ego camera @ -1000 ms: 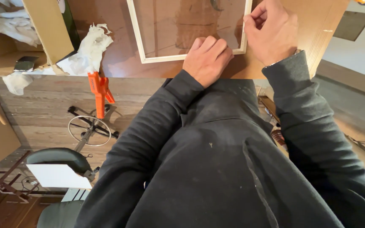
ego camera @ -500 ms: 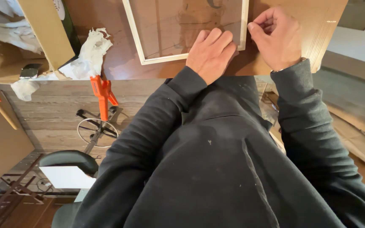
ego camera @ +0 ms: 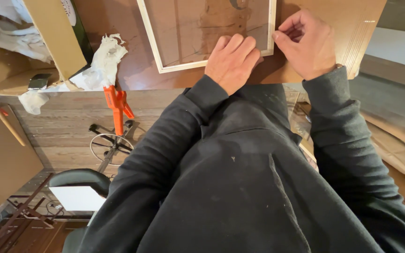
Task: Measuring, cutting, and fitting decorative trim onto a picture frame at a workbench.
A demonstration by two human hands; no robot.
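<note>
A pale wooden frame [ego camera: 183,66] with a clear pane lies flat on the brown table [ego camera: 132,75]. My left hand [ego camera: 233,61] rests flat on the frame's near right corner, fingers together, pressing down. My right hand [ego camera: 308,44] is just right of that corner, thumb and forefinger pinched against the frame's right edge; whether it holds something small I cannot tell. Both arms wear dark sleeves.
An open cardboard box [ego camera: 38,42] with crumpled white paper [ego camera: 99,61] stands at the left of the table. An orange clamp [ego camera: 117,105] grips the table's near edge. Below are a wooden floor, a wire stand [ego camera: 111,147] and a dark chair [ego camera: 78,180].
The view has shifted, so the frame and hands appear lower. My left hand has slid a little right along the frame's near edge; my right hand stays at the corner.
</note>
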